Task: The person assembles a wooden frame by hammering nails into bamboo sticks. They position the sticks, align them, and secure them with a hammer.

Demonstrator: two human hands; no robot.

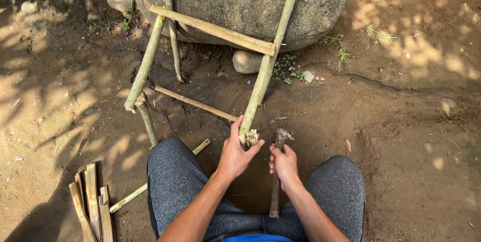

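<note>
Head view: left hand grips the frayed lower end of the long green bamboo pole on the right, whose top leans on the big grey boulder. Right hand is clenched round a dark upright wooden stick, its splintered top just beside the pole end. Risks: fingers sit close to the stick head, so a slip could pinch them; the propped frame could slide off the boulder on loose brown dirt. Counts: two green uprights, the other at left; two pale split rungs, upper and lower; one bundle of split slats at left; one thin loose stick on the boulder.
</note>
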